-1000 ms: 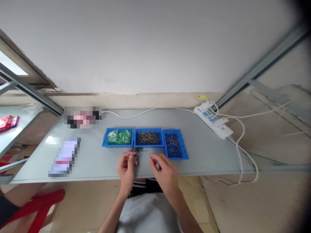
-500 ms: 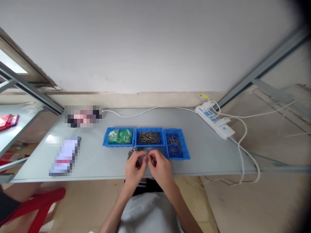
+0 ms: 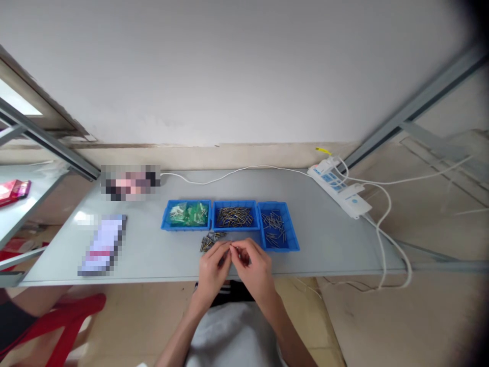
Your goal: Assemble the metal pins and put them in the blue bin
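Observation:
My left hand (image 3: pixel 214 267) and my right hand (image 3: pixel 252 265) meet fingertip to fingertip above the front of the desk. Both are pinched closed; whatever lies between the fingertips is too small or hidden to make out. Just beyond my left hand is a small pile of metal pins (image 3: pixel 209 241) on the desktop. Behind stand three blue bins in a row: the left bin (image 3: pixel 164 223) holds green-and-white small parts (image 3: pixel 189 214), the middle bin (image 3: pixel 236 229) many brassy metal pins (image 3: pixel 234 216), and the right bin (image 3: pixel 292 239) thinner silvery pins (image 3: pixel 274 227).
A white power strip (image 3: pixel 340 191) with cables lies at the right of the grey desk (image 3: pixel 324 244). At the left are a blurred phone-like object (image 3: pixel 102 244) and another blurred item (image 3: pixel 130 183). A person's leg and a red stool (image 3: pixel 72 321) show at lower left.
My fingertips have come together, and both hands have shifted slightly toward me. More of the pin pile on the desk now shows. The bins have stayed put.

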`<action>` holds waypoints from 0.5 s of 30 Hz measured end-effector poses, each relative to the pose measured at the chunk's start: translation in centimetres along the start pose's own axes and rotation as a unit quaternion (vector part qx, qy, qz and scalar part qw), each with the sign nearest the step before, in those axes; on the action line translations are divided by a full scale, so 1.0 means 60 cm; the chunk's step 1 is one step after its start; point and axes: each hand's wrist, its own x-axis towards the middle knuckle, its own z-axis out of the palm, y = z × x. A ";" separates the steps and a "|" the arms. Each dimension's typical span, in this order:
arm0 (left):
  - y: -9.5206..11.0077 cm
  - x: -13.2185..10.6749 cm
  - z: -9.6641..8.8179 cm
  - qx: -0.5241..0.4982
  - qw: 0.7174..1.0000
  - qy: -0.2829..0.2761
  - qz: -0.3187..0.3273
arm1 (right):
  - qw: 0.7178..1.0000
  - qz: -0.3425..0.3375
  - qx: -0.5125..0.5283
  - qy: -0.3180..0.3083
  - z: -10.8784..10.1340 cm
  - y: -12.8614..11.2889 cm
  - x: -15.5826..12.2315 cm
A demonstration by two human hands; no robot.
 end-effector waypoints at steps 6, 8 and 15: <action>0.006 0.009 -0.005 -0.022 0.999 0.025 -0.017 | 0.997 0.031 0.065 0.013 0.005 0.006 -0.011; 0.007 0.010 -0.005 -0.028 0.999 0.027 -0.019 | 0.996 0.037 0.074 0.017 0.009 0.011 -0.014; 0.002 0.008 -0.003 -0.016 0.999 0.012 -0.030 | 0.991 0.024 0.119 0.046 0.021 0.029 -0.016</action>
